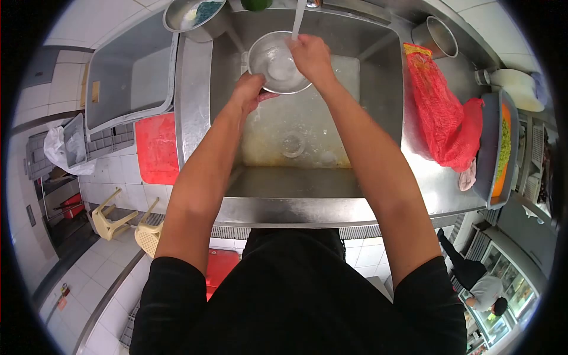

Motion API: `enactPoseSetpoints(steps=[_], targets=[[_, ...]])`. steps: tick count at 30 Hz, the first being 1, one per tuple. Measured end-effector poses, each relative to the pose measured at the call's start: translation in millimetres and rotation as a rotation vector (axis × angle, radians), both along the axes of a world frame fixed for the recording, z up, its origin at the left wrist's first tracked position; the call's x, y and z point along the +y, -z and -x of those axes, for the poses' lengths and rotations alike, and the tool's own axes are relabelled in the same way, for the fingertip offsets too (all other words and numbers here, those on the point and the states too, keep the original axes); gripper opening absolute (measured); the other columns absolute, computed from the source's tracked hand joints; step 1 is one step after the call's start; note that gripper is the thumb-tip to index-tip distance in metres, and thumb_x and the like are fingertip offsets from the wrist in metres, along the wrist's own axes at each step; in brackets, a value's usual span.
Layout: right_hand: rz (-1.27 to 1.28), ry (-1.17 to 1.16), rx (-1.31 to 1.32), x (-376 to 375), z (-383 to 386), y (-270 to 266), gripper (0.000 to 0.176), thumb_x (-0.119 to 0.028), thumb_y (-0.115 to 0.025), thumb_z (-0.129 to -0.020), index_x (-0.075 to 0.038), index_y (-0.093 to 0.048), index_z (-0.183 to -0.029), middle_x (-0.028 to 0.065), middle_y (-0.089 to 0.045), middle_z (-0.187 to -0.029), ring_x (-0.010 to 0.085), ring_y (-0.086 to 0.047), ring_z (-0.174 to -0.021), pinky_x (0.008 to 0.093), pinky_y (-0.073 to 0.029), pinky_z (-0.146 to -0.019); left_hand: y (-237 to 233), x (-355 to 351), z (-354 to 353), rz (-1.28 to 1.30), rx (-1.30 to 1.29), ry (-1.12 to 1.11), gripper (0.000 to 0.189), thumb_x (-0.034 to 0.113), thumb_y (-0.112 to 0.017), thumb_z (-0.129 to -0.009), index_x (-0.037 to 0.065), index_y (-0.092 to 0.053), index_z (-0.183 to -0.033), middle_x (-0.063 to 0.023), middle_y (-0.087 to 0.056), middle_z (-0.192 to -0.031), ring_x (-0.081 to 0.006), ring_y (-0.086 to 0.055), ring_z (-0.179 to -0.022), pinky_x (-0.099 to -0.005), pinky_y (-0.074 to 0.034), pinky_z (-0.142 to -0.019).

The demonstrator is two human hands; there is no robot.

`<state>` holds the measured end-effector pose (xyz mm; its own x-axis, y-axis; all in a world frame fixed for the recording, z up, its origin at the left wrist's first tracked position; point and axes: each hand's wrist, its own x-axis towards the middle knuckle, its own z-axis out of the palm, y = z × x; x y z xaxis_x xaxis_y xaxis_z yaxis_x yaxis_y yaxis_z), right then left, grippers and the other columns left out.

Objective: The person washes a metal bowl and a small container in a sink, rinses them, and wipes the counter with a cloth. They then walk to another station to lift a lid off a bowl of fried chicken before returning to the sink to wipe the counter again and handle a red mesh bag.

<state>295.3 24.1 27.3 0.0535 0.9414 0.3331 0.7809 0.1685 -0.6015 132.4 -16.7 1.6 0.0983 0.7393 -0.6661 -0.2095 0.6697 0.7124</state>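
Observation:
A round metal bowl (276,59) is held over the far part of the stainless steel sink (290,181). My left hand (248,92) grips its lower left rim, thumb on top and fingers beneath. My right hand (312,57) is at the right rim, fingers closed there beside the stream of water (298,21) coming from above. What lies under those right fingers is hidden. Water shows inside the bowl, and the sink bottom below is wet and yellowish around the round drain (292,144).
A metal pot (201,26) and a grey plastic bin (133,77) stand left, near a red board (157,148). To the right lie a red mesh bag (435,106), a metal container (435,36) and a grey crate (492,148). Another person (482,290) is farther off.

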Motion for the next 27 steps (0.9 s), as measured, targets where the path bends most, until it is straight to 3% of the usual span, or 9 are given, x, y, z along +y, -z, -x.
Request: enactPoseSetpoints(steps=[2,6,9,11,17,19,21,25,27], targets=[[0.673,-0.152,1.053,18,17,-21,0.034,-0.029,-0.059,-0.091,0.004,-0.064,-0.099,0.0147,-0.065,-0.086,0.0271,-0.065,-0.075,0.0388,-0.056,-0.069,-5,5,-8,-0.013,-0.015,0.054,0.035,0.002,-0.041,-0.087,-0.011,-0.043,-0.120,-0.0211,-0.056,-0.115,-0.0299,-0.062,-0.098,-0.0384,-0.060,-0.078],[0.852,-0.100,1.168,39,27,-42,0.034,-0.029,-0.055,-0.094,0.004,-0.063,-0.096,0.0132,-0.066,-0.084,0.0237,-0.066,-0.077,0.0373,-0.056,-0.069,-18,14,-22,-0.042,-0.154,0.067,0.035,0.000,-0.041,-0.086,-0.012,-0.042,-0.118,-0.0220,-0.057,-0.113,-0.0315,-0.063,-0.097,-0.0427,-0.059,-0.082],[0.727,-0.119,1.074,51,25,-40,0.027,-0.024,-0.056,-0.093,0.002,-0.062,-0.093,0.0129,-0.067,-0.085,0.0208,-0.065,-0.077,0.0355,-0.056,-0.070,-15,15,-21,-0.064,-0.215,0.019,0.035,0.000,-0.041,-0.084,-0.012,-0.042,-0.118,-0.0222,-0.057,-0.112,-0.0326,-0.063,-0.096,-0.0452,-0.058,-0.085],[0.967,-0.270,0.884,53,14,-50,0.022,-0.021,-0.059,-0.090,0.000,-0.064,-0.095,0.0103,-0.067,-0.088,0.0169,-0.064,-0.077,0.0310,-0.054,-0.072,-12,16,-19,-0.083,-0.260,-0.013,0.036,0.000,-0.041,-0.084,-0.012,-0.041,-0.118,-0.0224,-0.058,-0.111,-0.0333,-0.063,-0.096,-0.0462,-0.058,-0.086],[0.970,-0.474,0.438,68,-4,-57,0.021,-0.024,-0.064,-0.085,-0.007,-0.069,-0.095,0.0029,-0.068,-0.088,0.0133,-0.064,-0.080,0.0278,-0.052,-0.073,10,20,-18,0.017,-0.322,-0.004,0.046,0.000,-0.043,-0.081,-0.009,-0.036,-0.125,-0.0232,-0.055,-0.115,-0.0349,-0.063,-0.097,-0.0461,-0.058,-0.086],[0.943,-0.433,0.369,83,-7,-44,0.022,-0.026,-0.065,-0.084,-0.007,-0.070,-0.095,0.0033,-0.068,-0.087,0.0141,-0.064,-0.078,0.0284,-0.052,-0.070,1,17,-24,0.003,-0.139,0.018,0.051,0.001,-0.044,-0.080,-0.003,-0.035,-0.129,-0.0221,-0.054,-0.119,-0.0345,-0.063,-0.097,-0.0457,-0.057,-0.087],[0.455,-0.857,-0.571,113,-15,-17,0.044,-0.019,-0.071,-0.075,-0.012,-0.062,-0.118,0.0034,-0.060,-0.126,0.0181,-0.056,-0.117,0.0424,-0.041,-0.100,-1,11,-36,-0.005,-0.121,0.136,0.058,0.002,-0.047,-0.078,0.001,-0.031,-0.133,-0.0217,-0.054,-0.120,-0.0365,-0.064,-0.097,-0.0469,-0.058,-0.082],[-0.449,-1.142,-0.654,114,-35,-8,0.040,-0.016,-0.073,-0.074,-0.010,-0.064,-0.112,0.0074,-0.065,-0.112,0.0289,-0.062,-0.102,0.0362,-0.051,-0.086,49,-12,-91,-0.016,-0.129,0.269,0.069,0.008,-0.055,-0.077,0.005,-0.024,-0.139,-0.0241,-0.046,-0.132,-0.0382,-0.063,-0.101,-0.0468,-0.061,-0.071],[-0.168,-1.095,-0.676,102,-34,-21,0.046,-0.012,-0.076,-0.070,-0.011,-0.063,-0.114,0.0086,-0.064,-0.114,0.0283,-0.061,-0.104,0.0376,-0.049,-0.089,63,-22,-148,0.088,0.167,0.485,0.074,0.011,-0.060,-0.076,0.004,-0.022,-0.140,-0.0269,-0.035,-0.140,-0.0405,-0.061,-0.104,-0.0439,-0.061,-0.069]])
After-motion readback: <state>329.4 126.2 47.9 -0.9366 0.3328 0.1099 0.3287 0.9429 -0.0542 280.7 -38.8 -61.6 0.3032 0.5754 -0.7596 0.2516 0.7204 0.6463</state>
